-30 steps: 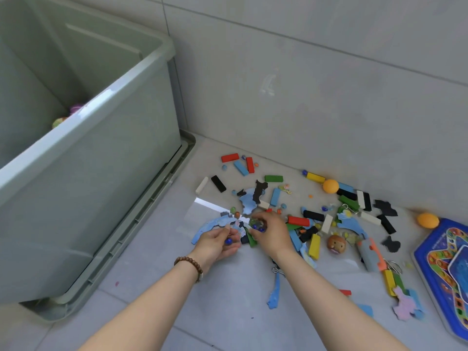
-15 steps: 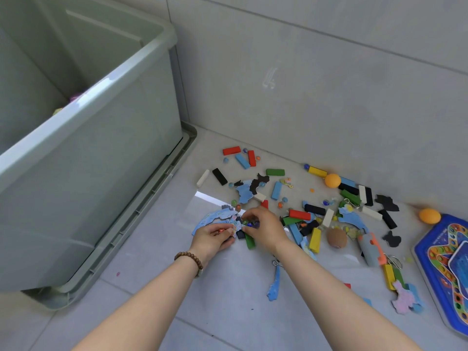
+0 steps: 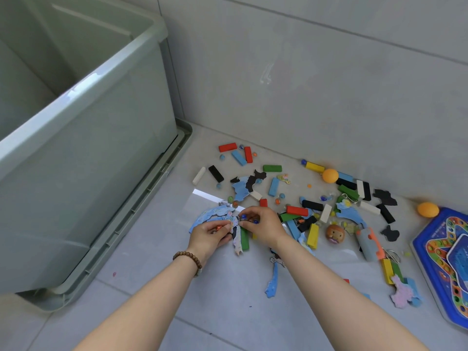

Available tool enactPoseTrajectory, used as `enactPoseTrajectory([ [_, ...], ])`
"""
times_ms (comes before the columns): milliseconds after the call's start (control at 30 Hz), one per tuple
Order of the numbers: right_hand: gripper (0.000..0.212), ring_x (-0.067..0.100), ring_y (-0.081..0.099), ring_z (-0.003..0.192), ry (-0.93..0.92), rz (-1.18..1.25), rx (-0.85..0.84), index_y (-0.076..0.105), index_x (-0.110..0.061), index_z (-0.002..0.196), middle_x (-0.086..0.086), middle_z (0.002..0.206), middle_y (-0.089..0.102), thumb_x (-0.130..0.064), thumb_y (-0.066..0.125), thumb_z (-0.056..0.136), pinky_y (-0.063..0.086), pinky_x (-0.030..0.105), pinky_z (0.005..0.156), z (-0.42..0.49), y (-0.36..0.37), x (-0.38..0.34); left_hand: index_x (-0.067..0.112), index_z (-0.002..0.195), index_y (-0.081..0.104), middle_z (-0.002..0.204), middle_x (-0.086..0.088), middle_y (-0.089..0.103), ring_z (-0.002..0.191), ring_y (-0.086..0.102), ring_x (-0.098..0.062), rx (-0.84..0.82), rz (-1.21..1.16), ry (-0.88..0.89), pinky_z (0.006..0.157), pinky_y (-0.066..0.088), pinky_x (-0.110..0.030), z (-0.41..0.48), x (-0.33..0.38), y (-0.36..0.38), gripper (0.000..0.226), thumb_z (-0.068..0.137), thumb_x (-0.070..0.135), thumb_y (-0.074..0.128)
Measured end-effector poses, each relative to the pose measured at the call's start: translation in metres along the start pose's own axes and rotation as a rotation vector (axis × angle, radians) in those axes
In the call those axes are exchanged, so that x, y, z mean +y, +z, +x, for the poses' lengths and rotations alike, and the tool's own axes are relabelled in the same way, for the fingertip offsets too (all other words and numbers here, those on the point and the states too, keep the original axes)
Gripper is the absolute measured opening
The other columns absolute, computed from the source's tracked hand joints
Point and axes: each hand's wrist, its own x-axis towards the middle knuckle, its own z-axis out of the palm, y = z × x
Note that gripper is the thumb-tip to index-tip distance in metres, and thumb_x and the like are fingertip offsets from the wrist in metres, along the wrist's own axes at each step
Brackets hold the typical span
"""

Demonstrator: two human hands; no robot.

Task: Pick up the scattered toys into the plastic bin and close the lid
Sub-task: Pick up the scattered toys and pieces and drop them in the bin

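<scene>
Hands: left hand [image 3: 210, 234] cupped, fingers curled round marbles [image 3: 218, 227] beside a blue puzzle piece [image 3: 207, 215]; right hand [image 3: 262, 224] pinching more marbles.
Bin [image 3: 88, 148]: at left, open, apparently standing on its lid [image 3: 162, 178].
Progress: judged early. Blocks [image 3: 296, 210], balls [image 3: 330, 175] and game board [image 3: 445, 249] lie scattered on the floor; lid not yet fitted.
Room: glossy pale tile floor [image 3: 228, 312], grey tiled wall [image 3: 304, 84].

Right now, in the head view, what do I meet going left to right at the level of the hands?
Bin → left hand → right hand → yellow block → doll head → game board.
</scene>
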Motion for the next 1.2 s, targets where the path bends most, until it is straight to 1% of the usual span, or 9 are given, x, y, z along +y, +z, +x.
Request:
enactPoseTrajectory([
  [167, 0.025, 0.011, 0.058, 0.09, 0.024, -0.023, -0.012, 0.068, -0.009, 0.108, 0.005, 0.103, 0.069, -0.016, 0.069, 0.084, 0.042, 0.017, 0.081, 0.002, 0.0, -0.001, -0.006, 0.107, 0.064, 0.09, -0.012, 0.065, 0.077, 0.064, -0.017, 0.014, 0.013, -0.005, 0.064, 0.057, -0.015, -0.001, 0.001, 0.001, 0.021, 0.086, -0.001, 0.061],
  [267, 0.023, 0.015, 0.061, 0.088, 0.084, 0.117, 0.043, 0.068, -0.007, 0.105, 0.003, 0.093, 0.067, -0.012, 0.07, 0.082, 0.053, 0.024, 0.082, -0.001, -0.004, -0.003, -0.006, 0.107, 0.064, 0.095, -0.015, 0.066, 0.077, 0.064, -0.017, 0.026, -0.002, -0.01, 0.063, 0.057, -0.014, -0.007, 0.005, 0.001, 0.022, 0.086, 0.0, 0.061],
  [367, 0.026, 0.014, 0.061, 0.078, 0.124, 0.36, 0.07, 0.065, 0.001, 0.107, 0.008, 0.092, 0.065, -0.004, 0.068, 0.082, 0.055, 0.015, 0.064, -0.012, -0.024, -0.023, -0.003, 0.106, 0.065, 0.082, -0.01, 0.066, 0.063, 0.065, -0.01, 0.012, 0.055, 0.027, 0.057, 0.055, -0.013, -0.019, 0.029, 0.002, 0.02, 0.088, 0.006, 0.061],
  [533, 0.029, 0.013, 0.065, 0.079, 0.068, 0.541, 0.04, 0.065, -0.001, 0.111, 0.01, 0.101, 0.068, -0.008, 0.068, 0.083, 0.053, 0.011, 0.062, -0.035, -0.074, -0.114, 0.017, 0.083, 0.068, 0.058, 0.005, 0.047, 0.046, 0.04, -0.007, -0.042, 0.468, 0.348, 0.042, 0.036, -0.015, -0.064, 0.14, -0.015, 0.023, 0.093, 0.032, 0.054],
  [667, 0.021, 0.007, 0.067, 0.074, -0.116, 0.562, -0.032, 0.07, -0.009, 0.103, 0.002, 0.09, 0.071, -0.009, 0.07, 0.082, 0.055, 0.014, 0.07, -0.052, -0.09, -0.23, 0.015, 0.07, 0.06, 0.048, 0.011, 0.035, 0.04, 0.03, -0.005, -0.067, 0.528, 0.553, 0.04, 0.024, -0.017, -0.125, 0.239, -0.059, 0.037, 0.096, 0.036, 0.045],
  [800, 0.023, 0.009, 0.066, 0.079, -0.308, 0.374, -0.175, 0.07, -0.004, 0.104, 0.008, 0.091, 0.071, -0.009, 0.071, 0.082, 0.056, 0.015, 0.067, -0.061, -0.051, -0.34, 0.02, 0.059, 0.052, 0.041, 0.01, 0.042, 0.038, 0.035, -0.002, 0.183, 0.721, 0.727, 0.045, 0.027, -0.022, -0.159, 0.284, -0.155, 0.043, 0.099, 0.029, 0.041],
  [967, 0.026, 0.008, 0.059, 0.07, -0.493, -0.117, -0.25, 0.071, -0.006, 0.104, 0.005, 0.09, 0.071, -0.015, 0.074, 0.08, 0.054, 0.023, 0.072, -0.04, 0.058, -0.413, 0.015, 0.063, 0.056, 0.053, 0.002, 0.045, 0.048, 0.037, -0.01, 0.471, 0.886, 0.524, 0.048, 0.028, -0.022, -0.16, 0.261, -0.272, 0.036, 0.096, 0.028, 0.049],
  [1133, 0.031, 0.011, 0.055, 0.074, -0.513, -0.689, -0.431, 0.069, -0.009, 0.109, 0.006, 0.1, 0.069, -0.023, 0.072, 0.081, 0.042, 0.019, 0.061, -0.005, 0.137, -0.409, 0.019, 0.084, 0.066, 0.084, 0.001, 0.063, 0.067, 0.052, -0.008, 0.411, 0.989, 0.319, 0.068, 0.04, -0.022, -0.132, 0.243, -0.306, 0.014, 0.092, 0.025, 0.057],
  [1200, 0.037, 0.018, 0.06, 0.094, -0.501, -0.683, -0.382, 0.065, -0.011, 0.117, 0.007, 0.115, 0.066, -0.021, 0.071, 0.082, 0.049, 0.027, 0.077, 0.005, 0.147, -0.406, 0.016, 0.099, 0.069, 0.105, 0.0, 0.066, 0.089, 0.058, -0.012, 0.4, 0.993, 0.316, 0.081, 0.045, -0.024, -0.124, 0.243, -0.309, 0.015, 0.091, 0.024, 0.059],
])
